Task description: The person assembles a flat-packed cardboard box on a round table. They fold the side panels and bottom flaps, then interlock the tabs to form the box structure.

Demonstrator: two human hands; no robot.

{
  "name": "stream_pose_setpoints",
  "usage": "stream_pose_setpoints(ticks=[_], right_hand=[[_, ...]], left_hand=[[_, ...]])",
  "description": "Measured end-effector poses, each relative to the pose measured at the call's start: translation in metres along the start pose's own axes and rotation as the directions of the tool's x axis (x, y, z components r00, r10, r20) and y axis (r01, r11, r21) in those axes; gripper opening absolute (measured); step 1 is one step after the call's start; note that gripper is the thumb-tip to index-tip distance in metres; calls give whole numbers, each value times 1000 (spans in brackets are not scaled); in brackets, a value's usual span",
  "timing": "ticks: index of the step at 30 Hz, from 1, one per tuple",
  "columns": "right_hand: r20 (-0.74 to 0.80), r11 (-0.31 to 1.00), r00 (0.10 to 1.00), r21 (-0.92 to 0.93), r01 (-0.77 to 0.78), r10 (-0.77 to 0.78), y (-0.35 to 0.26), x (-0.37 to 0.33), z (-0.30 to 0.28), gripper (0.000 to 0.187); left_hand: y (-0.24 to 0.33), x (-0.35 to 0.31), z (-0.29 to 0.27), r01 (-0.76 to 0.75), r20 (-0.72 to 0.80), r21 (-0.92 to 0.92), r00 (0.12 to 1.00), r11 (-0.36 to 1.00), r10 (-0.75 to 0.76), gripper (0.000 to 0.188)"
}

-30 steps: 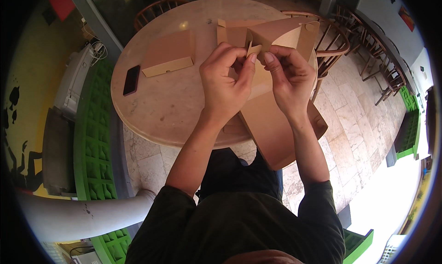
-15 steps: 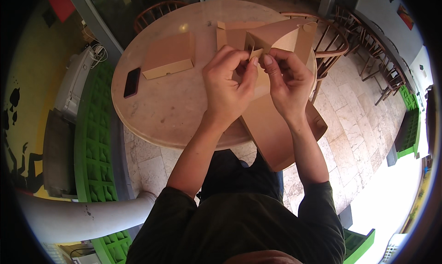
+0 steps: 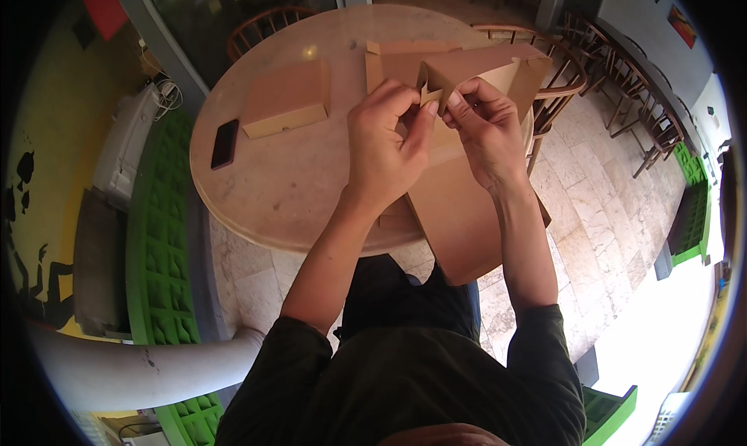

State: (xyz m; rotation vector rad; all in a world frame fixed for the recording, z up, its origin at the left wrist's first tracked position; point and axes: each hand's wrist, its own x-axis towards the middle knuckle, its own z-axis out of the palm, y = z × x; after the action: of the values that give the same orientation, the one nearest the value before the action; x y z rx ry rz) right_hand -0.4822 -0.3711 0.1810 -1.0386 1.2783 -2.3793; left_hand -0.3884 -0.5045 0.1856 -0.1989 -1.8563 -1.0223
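Both hands meet over the round table (image 3: 264,189) at its two o'clock edge. The left hand (image 3: 383,146) and right hand (image 3: 489,131) pinch a small flap of the unfolded cardboard box (image 3: 459,213), fingertips closed on it. A folded cardboard box (image 3: 286,97) lies at ten o'clock, a black phone (image 3: 225,143) beside it.

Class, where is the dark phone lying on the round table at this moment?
In the head view, the dark phone lies flat near the left edge of the round table, just left of the closed cardboard box and apart from both hands.
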Motion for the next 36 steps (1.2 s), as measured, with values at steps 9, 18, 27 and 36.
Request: stream_pose_setpoints(ticks=[9, 18, 27, 36], right_hand=[[37, 844, 979, -501, 191, -199, 20, 11, 5, 7], [100, 860, 991, -494, 124, -85, 3, 21, -4, 14], [141, 148, 944, -970, 192, -299, -55, 80, -159, 59], [505, 20, 856, -860, 509, -112, -76, 54, -157, 63]], left_hand=[[-14, 26, 16, -247, -11, 272, 966, 930, 260, 43], [-27, 31, 14, -26, 46, 332, 999, 943, 12, 38], [-75, 61, 7, -188, 170, 448, 978, 874, 123, 42], [-107, 74, -26, -327, 408, 403, 900, 855, 152, 56]])
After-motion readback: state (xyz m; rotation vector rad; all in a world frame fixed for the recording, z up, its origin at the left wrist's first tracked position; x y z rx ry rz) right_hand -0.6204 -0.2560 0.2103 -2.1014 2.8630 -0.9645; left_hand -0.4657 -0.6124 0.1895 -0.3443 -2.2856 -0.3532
